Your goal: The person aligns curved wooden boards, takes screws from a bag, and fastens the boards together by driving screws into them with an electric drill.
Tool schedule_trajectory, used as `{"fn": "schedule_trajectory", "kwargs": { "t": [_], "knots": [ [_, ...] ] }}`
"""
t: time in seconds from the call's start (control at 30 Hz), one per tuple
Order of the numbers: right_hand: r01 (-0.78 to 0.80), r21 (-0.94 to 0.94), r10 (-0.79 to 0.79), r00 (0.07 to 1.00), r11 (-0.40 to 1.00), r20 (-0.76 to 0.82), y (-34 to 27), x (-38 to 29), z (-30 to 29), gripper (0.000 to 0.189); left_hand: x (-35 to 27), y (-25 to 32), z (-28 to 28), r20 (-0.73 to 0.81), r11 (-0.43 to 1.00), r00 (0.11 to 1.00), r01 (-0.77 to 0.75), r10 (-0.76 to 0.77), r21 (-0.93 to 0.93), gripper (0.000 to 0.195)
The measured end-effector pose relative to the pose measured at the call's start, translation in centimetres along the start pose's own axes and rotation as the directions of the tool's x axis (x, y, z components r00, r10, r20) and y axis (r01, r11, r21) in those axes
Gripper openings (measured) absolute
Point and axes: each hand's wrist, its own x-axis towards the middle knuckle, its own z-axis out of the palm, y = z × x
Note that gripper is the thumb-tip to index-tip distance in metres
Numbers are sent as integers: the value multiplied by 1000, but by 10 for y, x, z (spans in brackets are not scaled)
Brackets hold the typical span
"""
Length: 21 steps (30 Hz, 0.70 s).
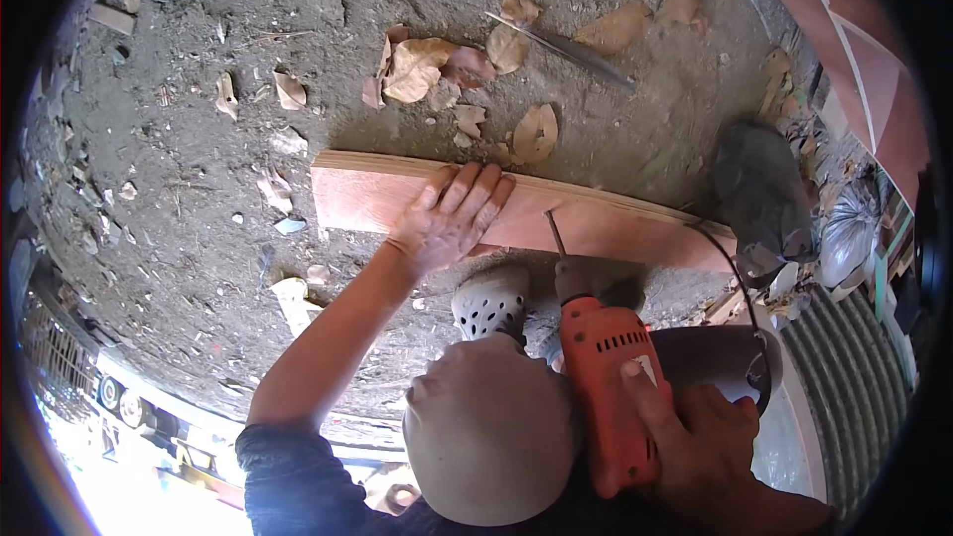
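A layered plywood board lies across the ground in front of me. My left hand presses on its face, with the fingers bent over the far edge. In my right hand is an orange corded power drill, its body lying under the extended index finger. The drill's long thin bit points away from me, and its tip meets the board's face to the right of my left hand. How the fingers sit on the handle and trigger is hidden.
My bent knee and a perforated clog are close to the board's near side. The drill's black cord loops over its right end. Corrugated sheet, a plastic bag and dry leaves lie around on bare soil.
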Motion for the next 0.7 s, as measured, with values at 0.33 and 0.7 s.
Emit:
{"fn": "schedule_trajectory", "kwargs": {
  "t": [0.33,0.7],
  "knots": [
    [110,-123,-115,993,986,-32,13,-8,14,64,4,2,-4,-40,1000,999,7,-8,-16,105],
    [16,-27,-8,965,1000,263,20,12,-11,71,4,1,-3,-11,1000,1000,-11,11,1,92]
  ]
}}
